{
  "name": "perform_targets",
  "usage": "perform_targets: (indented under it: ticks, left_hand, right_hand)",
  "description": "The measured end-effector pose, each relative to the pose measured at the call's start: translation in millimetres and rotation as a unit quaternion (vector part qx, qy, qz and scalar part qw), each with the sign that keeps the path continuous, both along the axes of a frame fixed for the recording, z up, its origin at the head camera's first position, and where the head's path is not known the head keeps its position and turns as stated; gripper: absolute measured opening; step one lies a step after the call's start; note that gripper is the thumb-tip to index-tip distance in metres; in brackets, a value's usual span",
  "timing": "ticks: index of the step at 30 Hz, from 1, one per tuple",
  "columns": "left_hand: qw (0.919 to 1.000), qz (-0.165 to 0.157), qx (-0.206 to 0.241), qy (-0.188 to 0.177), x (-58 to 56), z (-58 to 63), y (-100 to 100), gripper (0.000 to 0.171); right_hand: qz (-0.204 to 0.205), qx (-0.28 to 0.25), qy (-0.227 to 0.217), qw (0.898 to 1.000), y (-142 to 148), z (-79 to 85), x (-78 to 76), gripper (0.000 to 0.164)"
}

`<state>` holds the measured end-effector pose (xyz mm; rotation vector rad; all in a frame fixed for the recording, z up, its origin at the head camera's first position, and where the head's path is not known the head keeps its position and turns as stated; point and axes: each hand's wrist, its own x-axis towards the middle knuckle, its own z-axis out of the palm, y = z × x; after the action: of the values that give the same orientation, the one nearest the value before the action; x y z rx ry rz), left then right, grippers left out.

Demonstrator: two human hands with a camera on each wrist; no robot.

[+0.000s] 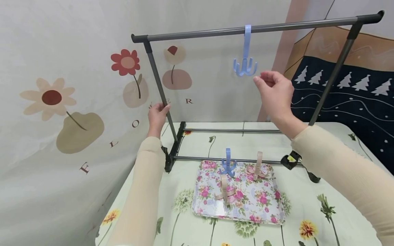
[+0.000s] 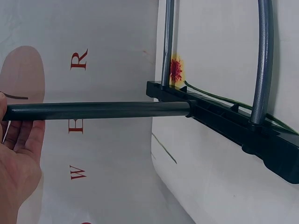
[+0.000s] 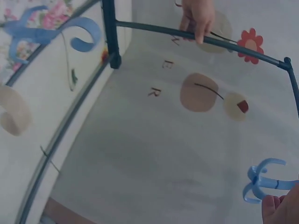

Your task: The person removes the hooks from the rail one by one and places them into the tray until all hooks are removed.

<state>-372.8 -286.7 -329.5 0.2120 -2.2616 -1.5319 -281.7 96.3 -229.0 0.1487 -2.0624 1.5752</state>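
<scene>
My left hand [image 1: 157, 119] grips the left post [image 1: 158, 78] of a dark metal rack, thumb on the near side and fingers behind it. From the rack's top bar [image 1: 200, 33] hangs a light blue multi-prong hook [image 1: 246, 51], prongs at the bottom. Just to the right of those prongs is my right hand [image 1: 275, 95], its fingers loosely bent and holding nothing. In the right wrist view the hook [image 3: 255, 179] shows right beside the fingertips. On a floral tray [image 1: 212, 210] below lie another blue hook [image 1: 228, 167] and two beige hooks, one [image 1: 224, 186] nearer me and one [image 1: 259, 165] farther right.
The rack's black foot [image 1: 176, 147] stands on a flower-print tablecloth [image 1: 175, 232], with two low bars running across behind the tray. A pale flower-print curtain [image 1: 92, 27] hangs behind. Dark fabric with white trees [image 1: 344, 99] is at the right.
</scene>
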Motion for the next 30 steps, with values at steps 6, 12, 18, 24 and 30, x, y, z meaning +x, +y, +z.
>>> perform_targets:
  ticks: [6, 12, 18, 24, 30]
  left_hand:
    - [1.0000, 0.002, -0.002, -0.002, 3.7, -0.1, -0.5, 0.035]
    - [1.0000, 0.001, 0.002, 0.000, 1.7, -1.5, -0.7, 0.032]
    - [1.0000, 0.002, 0.006, 0.000, 2.3, -0.9, 0.3, 0.031]
    - [0.9999, 0.002, 0.016, 0.004, 1.6, -1.3, 0.6, 0.030]
    - [0.9999, 0.004, 0.012, 0.011, -0.8, -2.8, -0.2, 0.029]
  right_hand:
    - [-0.017, -0.020, 0.014, 1.000, -9.1, 27.5, -17.0, 0.039]
    - [-0.036, -0.022, -0.004, 0.999, -14.0, 43.5, -34.6, 0.042]
    - [-0.051, -0.047, -0.027, 0.997, -23.8, 55.6, -48.2, 0.043]
    - [-0.065, -0.089, -0.039, 0.993, -35.0, 65.0, -60.1, 0.041]
    - [-0.078, -0.098, -0.036, 0.991, -42.0, 62.7, -69.9, 0.039]
